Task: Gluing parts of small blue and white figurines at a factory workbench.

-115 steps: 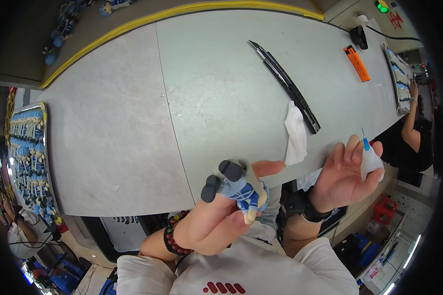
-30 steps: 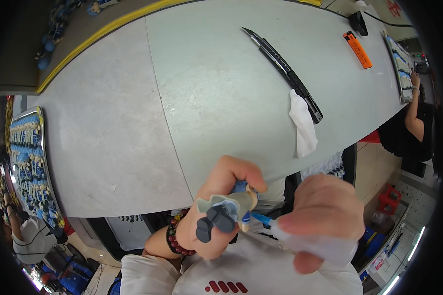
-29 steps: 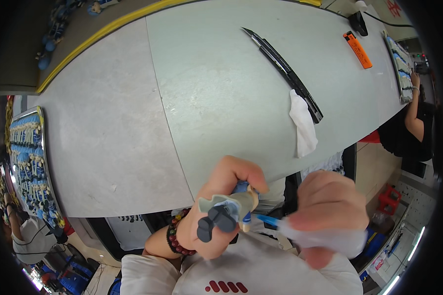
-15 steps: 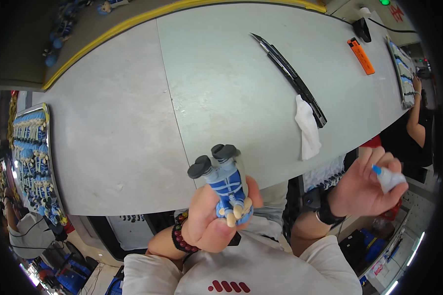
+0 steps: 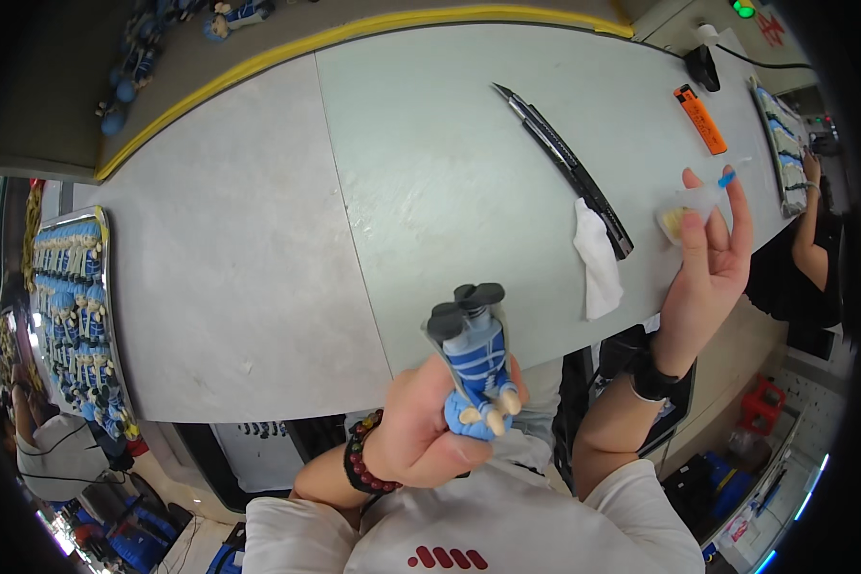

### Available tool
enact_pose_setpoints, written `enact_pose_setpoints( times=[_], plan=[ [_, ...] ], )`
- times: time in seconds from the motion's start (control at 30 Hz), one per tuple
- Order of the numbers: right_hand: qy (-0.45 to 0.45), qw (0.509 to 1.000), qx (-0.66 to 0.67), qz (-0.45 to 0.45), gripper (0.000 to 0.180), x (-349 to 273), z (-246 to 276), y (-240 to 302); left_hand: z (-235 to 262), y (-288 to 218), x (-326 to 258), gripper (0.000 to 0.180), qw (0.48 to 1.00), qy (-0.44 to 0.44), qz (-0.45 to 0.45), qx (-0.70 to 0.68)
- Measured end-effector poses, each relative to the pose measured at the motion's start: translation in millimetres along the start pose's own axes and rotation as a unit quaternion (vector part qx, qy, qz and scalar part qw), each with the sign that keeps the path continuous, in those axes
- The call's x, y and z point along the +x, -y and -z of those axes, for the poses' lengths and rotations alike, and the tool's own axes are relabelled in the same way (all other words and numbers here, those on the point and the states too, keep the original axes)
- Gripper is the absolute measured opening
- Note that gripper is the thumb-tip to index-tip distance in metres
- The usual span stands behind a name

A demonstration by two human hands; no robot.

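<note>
Close to the table's near edge, my left hand is closed round a toy figure in a blue outfit with black shoes. Its shoes point away from me, and its light-blue hair lies against my fingers. My right hand reaches over the right part of the table. Between its thumb and fingers is a small translucent squeeze bottle with a blue tip and something yellowish inside. A white cloth lies left of that hand, against the black utility knife.
An orange blade case lies beyond my right hand. Metal trays of similar figures stand at the left and far right. A yellow-edged shelf bounds the back. At the right, a co-worker's arm shows.
My right hand has swung from beyond the table's near-right edge forward over the table, carrying the bottle. The left hand has shifted slightly right, turning the figure a little.
</note>
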State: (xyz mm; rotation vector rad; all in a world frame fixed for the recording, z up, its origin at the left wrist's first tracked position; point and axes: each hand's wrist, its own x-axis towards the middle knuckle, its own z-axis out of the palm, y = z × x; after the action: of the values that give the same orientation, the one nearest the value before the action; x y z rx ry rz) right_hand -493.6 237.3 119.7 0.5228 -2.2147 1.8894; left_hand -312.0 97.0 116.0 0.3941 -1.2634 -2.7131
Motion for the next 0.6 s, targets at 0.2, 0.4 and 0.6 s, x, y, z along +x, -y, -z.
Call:
enact_pose_setpoints(
  times=[0.2, 0.4, 0.6],
  plan=[
    [-0.017, 0.998, -0.063, 0.013, 0.045, -2, -3, 4, 7, 8, 1, 0.031, 0.985, 0.079, -0.121, 0.091],
    [-0.018, 0.983, -0.028, 0.178, 0.036, -31, 12, 26, 7, 4, 7, 0.035, 0.959, 0.179, -0.123, 0.183],
    [0.365, 0.906, 0.197, -0.082, 0.071, -61, -16, 51, 3, -7, 9, 0.033, 0.957, 0.190, -0.053, 0.214]
  ],
)
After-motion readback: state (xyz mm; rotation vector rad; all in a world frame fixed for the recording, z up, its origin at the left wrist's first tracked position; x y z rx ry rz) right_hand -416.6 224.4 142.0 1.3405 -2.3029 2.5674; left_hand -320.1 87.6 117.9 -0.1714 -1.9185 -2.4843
